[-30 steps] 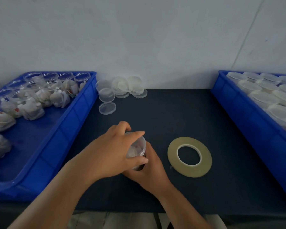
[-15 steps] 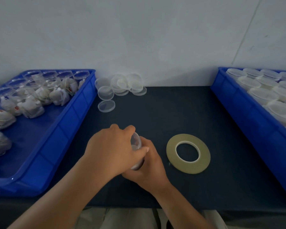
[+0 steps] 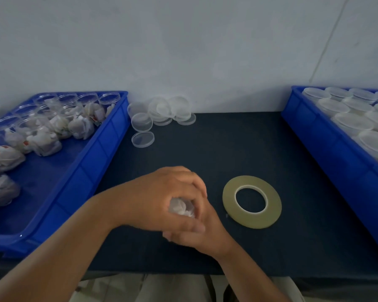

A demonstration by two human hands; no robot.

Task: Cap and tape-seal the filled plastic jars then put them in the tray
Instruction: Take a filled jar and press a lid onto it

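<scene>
Left of the tape roll, left hand and right hand grip a plastic jar seemingly holding a white pouch.

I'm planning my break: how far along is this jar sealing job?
Done: capped jars sit in the right tray. In hand: the left hand and right hand grip one filled jar; its lid is hidden, and the tape roll lies untouched. Left: open jars and wrapped packets in the left tray, with loose lids beside it.
</scene>
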